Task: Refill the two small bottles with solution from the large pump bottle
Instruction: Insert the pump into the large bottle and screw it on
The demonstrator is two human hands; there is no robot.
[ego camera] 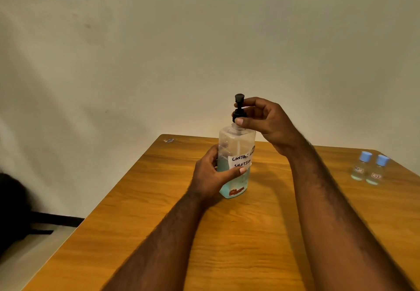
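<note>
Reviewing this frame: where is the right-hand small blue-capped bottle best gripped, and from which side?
Grip the clear body of the right small bottle, below its blue cap, coming from its right. It stands upright, and the other small bottle stands close on its left, so that side looks blocked. Holding the body should leave the cap free to unscrew.

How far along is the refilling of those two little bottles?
Barely begun. The two small bottles stand capped, off to the right on the table. The left hand grips the large pump bottle while the right hand pinches its black pump. Both fills remain.
</note>
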